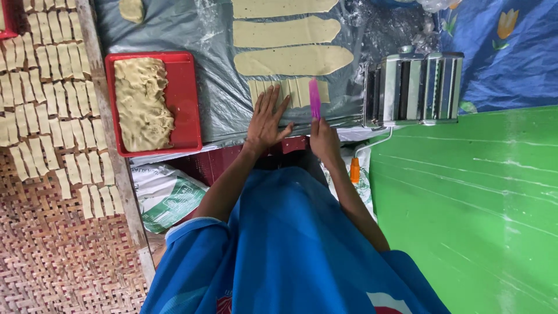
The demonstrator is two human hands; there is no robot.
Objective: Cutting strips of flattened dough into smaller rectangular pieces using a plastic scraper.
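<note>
In the head view, the person's left hand (266, 119) lies flat with its fingers spread, grip released, pressing on the near end of a pale dough sheet (289, 90) that is already scored into narrow strips on the grey plastic covering the desk (192, 26). The right hand (324, 139) is clenched around the lower end of a pink cutter (314, 99), whose blade stands upright over the right part of the same sheet. Beyond it lie more long flat dough sheets (292, 60), one behind another. Just right of the hands stands a metal pasta roller (412, 87) with an orange-handled crank (354, 170) hanging down. To the left sits a red tray (186, 93) heaped with ruffled dough, and further left a woven mat (58, 244) carries rows of cut dough pieces (52, 99). A green surface (465, 209) fills the right side.
</note>
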